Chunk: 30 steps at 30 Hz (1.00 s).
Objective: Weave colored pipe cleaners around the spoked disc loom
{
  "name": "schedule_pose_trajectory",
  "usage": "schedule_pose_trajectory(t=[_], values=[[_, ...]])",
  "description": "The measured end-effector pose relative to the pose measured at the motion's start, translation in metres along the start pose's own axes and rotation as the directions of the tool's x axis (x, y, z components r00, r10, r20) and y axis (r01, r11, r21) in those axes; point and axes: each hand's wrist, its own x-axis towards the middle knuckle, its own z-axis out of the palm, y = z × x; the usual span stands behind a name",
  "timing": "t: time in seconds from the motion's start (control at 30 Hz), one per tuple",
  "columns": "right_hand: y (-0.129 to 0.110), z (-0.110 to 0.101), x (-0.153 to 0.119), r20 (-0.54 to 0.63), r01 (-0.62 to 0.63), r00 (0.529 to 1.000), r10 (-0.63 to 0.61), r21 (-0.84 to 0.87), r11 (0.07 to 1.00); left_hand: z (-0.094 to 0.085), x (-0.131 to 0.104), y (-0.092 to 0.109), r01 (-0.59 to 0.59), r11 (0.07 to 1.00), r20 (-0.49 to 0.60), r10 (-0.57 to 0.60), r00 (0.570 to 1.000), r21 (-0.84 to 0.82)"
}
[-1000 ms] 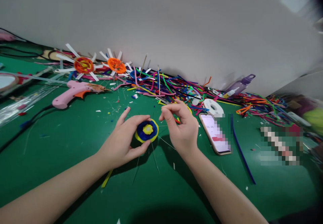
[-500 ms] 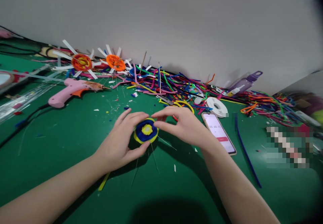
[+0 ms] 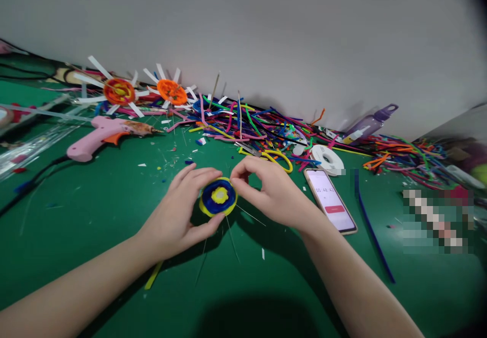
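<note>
while the left hand (image 3: 173,211) clasps the blue-and-yellow disc (image 3: 219,196) edgewise over the green table (image 3: 171,302), the right hand (image 3: 268,191) pinches its rim; probably light and soft, it suits gentle edge holds

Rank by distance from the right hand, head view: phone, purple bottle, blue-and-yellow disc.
1. Blue-and-yellow disc: in the left hand, with the right hand at its rim.
2. Phone: on the table, right side.
3. Purple bottle: far right, by the wall.
</note>
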Motion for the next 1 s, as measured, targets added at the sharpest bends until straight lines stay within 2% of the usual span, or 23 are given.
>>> schedule_pose_trajectory(t=[0.2,0.43,0.53,0.63,0.73,0.8,0.87,0.93,1.0], values=[[0.002,-0.003,0.0,-0.042,-0.073,0.995,0.087,0.257,0.964,-0.001,0.0,0.0,-0.002,1.0,0.005,0.002,1.0,0.003],[0.003,-0.003,0.005,-0.008,-0.143,0.983,0.184,0.595,0.791,-0.002,0.001,0.0,-0.007,1.0,0.004,0.007,1.0,0.008],[0.007,-0.003,0.005,0.004,-0.209,0.964,0.268,0.636,0.743,-0.002,0.0,0.0,0.005,1.0,0.01,-0.005,1.0,0.007],[0.012,-0.004,0.005,-0.057,-0.248,0.947,0.317,0.5,0.83,-0.002,-0.001,0.001,0.01,1.0,0.015,-0.011,1.0,0.012],[0.017,-0.002,0.004,-0.122,-0.257,0.947,0.297,0.264,0.93,-0.004,0.0,0.003,-0.025,1.0,0.002,0.025,1.0,0.006],[0.023,0.002,0.005,-0.184,-0.261,0.945,0.271,0.077,0.962,-0.008,0.003,0.003,-0.085,0.996,-0.042,0.084,0.996,-0.012],[0.033,0.007,0.005,-0.243,-0.275,0.939,0.244,-0.102,0.956,-0.011,0.003,0.003,-0.161,0.987,-0.114,0.159,0.981,-0.002],[0.046,0.014,0.005,-0.305,-0.255,0.935,0.179,-0.231,0.939,-0.012,-0.006,0.004,-0.242,0.969,-0.178,0.248,0.952,0.055],[0.059,0.021,0.005,-0.392,-0.161,0.92,0.018,-0.336,0.928,-0.007,-0.029,0.008,-0.342,0.934,-0.175,0.355,0.918,0.103]])
